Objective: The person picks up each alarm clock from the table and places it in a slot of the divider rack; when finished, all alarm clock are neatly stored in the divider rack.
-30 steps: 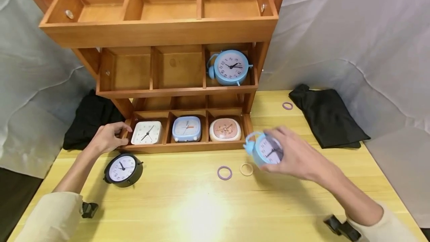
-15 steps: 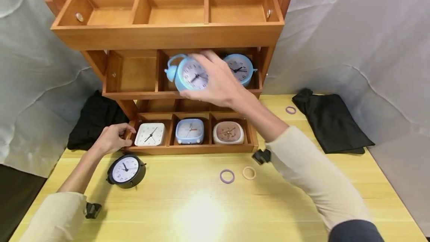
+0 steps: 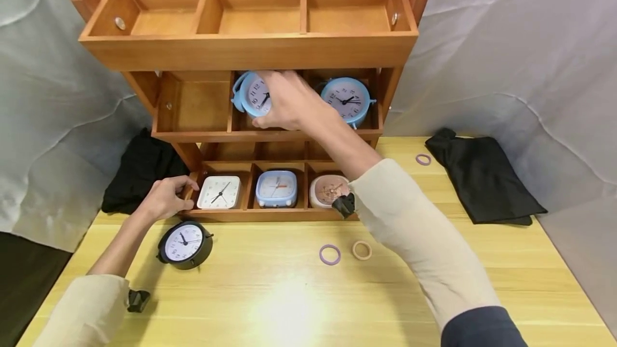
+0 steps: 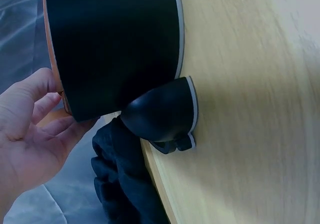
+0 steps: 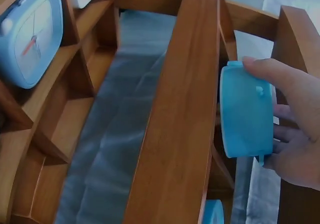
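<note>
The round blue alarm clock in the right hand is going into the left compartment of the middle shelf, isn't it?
Not quite: in the head view the right hand holds the round blue alarm clock at the centre compartment of the middle shelf, not the left one, which holds nothing.

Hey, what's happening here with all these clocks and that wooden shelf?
A person is handling alarm clocks at a three-tier wooden shelf on a yellow wooden table. The right hand grips a round light-blue alarm clock in the middle tier's centre compartment, beside a matching blue clock on its right. The left hand rests on the bottom tier's left corner, next to a round black alarm clock on the table.
</note>
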Available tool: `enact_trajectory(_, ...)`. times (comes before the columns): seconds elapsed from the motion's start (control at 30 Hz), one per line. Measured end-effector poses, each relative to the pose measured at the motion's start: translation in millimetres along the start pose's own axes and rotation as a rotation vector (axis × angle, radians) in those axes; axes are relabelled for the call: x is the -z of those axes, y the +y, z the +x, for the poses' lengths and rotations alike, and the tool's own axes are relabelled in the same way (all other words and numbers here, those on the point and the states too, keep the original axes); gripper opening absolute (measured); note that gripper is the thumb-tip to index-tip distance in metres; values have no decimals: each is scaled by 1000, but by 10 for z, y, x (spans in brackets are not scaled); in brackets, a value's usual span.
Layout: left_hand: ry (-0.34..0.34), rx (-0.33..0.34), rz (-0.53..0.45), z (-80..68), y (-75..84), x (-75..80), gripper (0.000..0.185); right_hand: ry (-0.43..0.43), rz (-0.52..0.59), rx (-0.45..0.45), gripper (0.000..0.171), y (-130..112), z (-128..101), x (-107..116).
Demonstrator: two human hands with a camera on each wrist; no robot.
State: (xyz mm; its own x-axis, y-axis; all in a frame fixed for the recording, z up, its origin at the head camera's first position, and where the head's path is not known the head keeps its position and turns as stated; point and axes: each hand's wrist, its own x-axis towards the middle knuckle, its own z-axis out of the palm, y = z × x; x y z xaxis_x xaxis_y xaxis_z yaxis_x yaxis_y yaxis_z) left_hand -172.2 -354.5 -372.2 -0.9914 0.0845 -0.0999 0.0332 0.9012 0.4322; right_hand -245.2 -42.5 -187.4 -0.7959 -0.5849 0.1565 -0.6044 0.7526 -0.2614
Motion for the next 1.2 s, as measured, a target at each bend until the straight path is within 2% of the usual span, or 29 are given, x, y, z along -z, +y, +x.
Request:
enact_trajectory(0.17,2,3,0,-3,2,2,29,-25,0,-5,92,63,6,-43)
enact_trajectory(0.4,4,-2,-8,-19,17,-2,29,-89,113,-54,101,158,77,-152)
enact_trajectory(0.6,-1,0,-10,-24,4,-13,29,-139,144,-42,91,201,92,-140)
enact_trajectory(0.83,2,3,-11,-26,-5,-16,29,-64,107,33,82,220,103,-223)
enact_trajectory(1.07,-1,4,-13,-18,-3,-17,29,-66,36,16,79,223,45,-269)
enact_trajectory(1.2,-2,8,-15,-27,-9,-5,29,80,-7,30,75,27,-77,-341)
